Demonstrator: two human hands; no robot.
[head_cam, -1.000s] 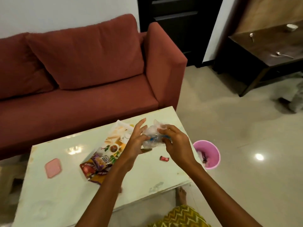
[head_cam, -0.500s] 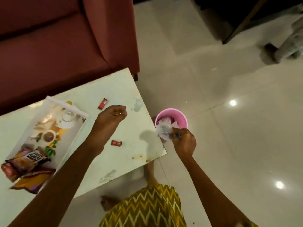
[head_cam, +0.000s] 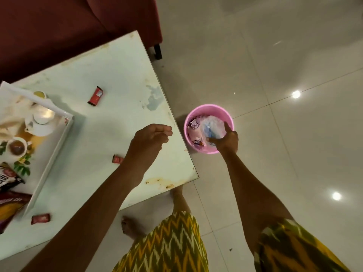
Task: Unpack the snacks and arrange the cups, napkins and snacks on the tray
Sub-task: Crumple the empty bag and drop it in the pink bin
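Observation:
My right hand (head_cam: 225,141) reaches into a pink bin (head_cam: 208,108) on the floor and grips a crumpled clear plastic wrapper (head_cam: 213,126) inside it. My left hand (head_cam: 151,137) hovers over the table's right edge, its fingers loosely curled and holding nothing. At the left of the table lies a white tray (head_cam: 56,152) printed with a teapot and cups. Snack packets (head_cam: 8,178) lie at the tray's near end. Three small red wrapped sweets lie loose on the table: one at the back (head_cam: 95,95), one by my left wrist (head_cam: 117,159), one near the front (head_cam: 40,218).
The pale table (head_cam: 117,75) ends just left of the bin. A dark red sofa (head_cam: 59,26) stands behind it. The bin also holds other wrappers (head_cam: 194,124). My bare feet (head_cam: 129,227) are on the tiled floor under the table's near edge.
My right hand has gone lower, carrying the plastic wrapper from above the bin's rim down inside it. My left hand stayed over the table. The view has tilted further down.

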